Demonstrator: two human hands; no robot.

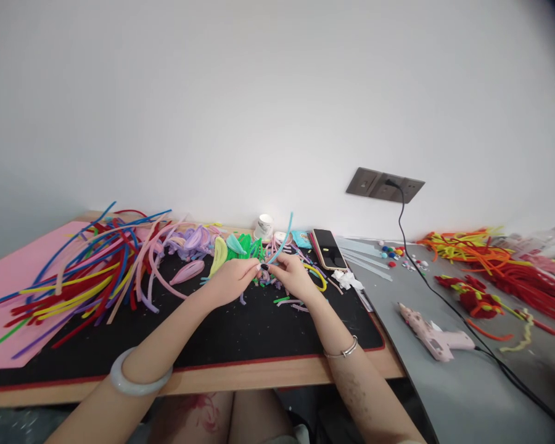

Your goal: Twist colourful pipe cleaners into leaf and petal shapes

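A light blue pipe cleaner [287,234] rises at a slant from between my two hands, its free end pointing up and to the right. My left hand [235,279] pinches at its lower end, fingers pressed together. Close beside it, my right hand [292,276] closes thumb and fingers on the same pipe cleaner. The exact grip point is partly hidden by the fingertips. Behind the hands lie folded green pipe cleaners [244,246], with a yellow-green bundle [219,256] to their left. A yellow loop [321,280] lies right of my right hand.
Many coloured pipe cleaners [97,271] cover a pink sheet [4,265] at left. A paper cup [263,226] and a phone [329,250] stand at the back. On the grey table lie a pink glue gun [437,336], its cord [425,280], pompoms [391,251] and red pipe cleaners [527,287].
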